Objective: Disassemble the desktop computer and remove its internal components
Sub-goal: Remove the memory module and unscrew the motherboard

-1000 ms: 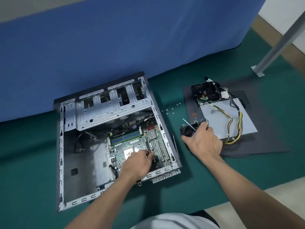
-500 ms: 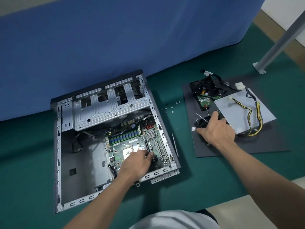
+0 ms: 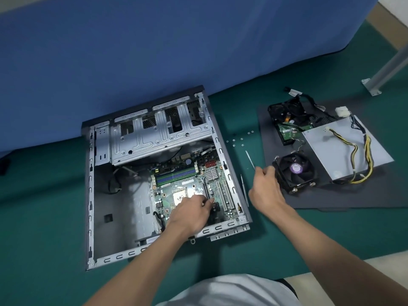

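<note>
The right hand [image 3: 266, 188] has let go of the cooler fan [image 3: 294, 171] and pulled back toward the case. The fan now sits by itself on the dark mat [image 3: 331, 195]. The right hand's fingers are curled round a thin screwdriver [image 3: 250, 159] that points up and away. The left hand [image 3: 189, 212] has stayed on the motherboard [image 3: 176, 186], fingers bent down; whether they pinch anything cannot be told. The open computer case [image 3: 90, 195] lies flat on the green floor [image 3: 44, 217] and holds the motherboard and a metal drive cage [image 3: 159, 138]. The mat also bears the power supply [image 3: 337, 151] with its wires and a hard drive [image 3: 289, 133]. Small screws [image 3: 239, 142] lie between case and mat.
</note>
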